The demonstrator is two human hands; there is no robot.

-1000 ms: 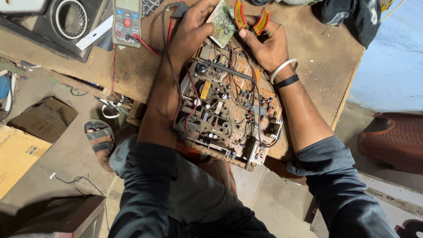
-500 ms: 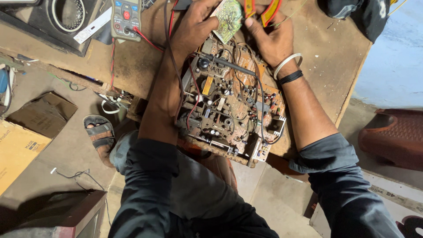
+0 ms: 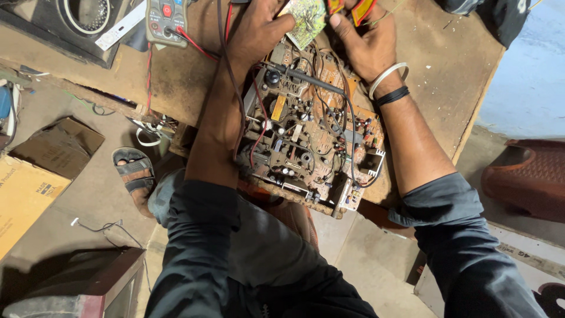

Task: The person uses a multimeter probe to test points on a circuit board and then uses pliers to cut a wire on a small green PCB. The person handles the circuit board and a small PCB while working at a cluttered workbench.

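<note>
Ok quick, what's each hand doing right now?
Left hand: closed on the small green circuit board.
Right hand: gripping the red and yellow tool handles, thumb touching the small board.

Counting: two hands (image 3: 259,32) (image 3: 368,44) working, one large circuit board (image 3: 312,141) lying there, one small green board (image 3: 303,23), one multimeter (image 3: 166,20), two wristbands (image 3: 389,85), one sandal (image 3: 135,176), two cardboard boxes (image 3: 56,144).

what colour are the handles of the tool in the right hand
Red with yellow edging, on the tool in the right hand; head view.
</note>
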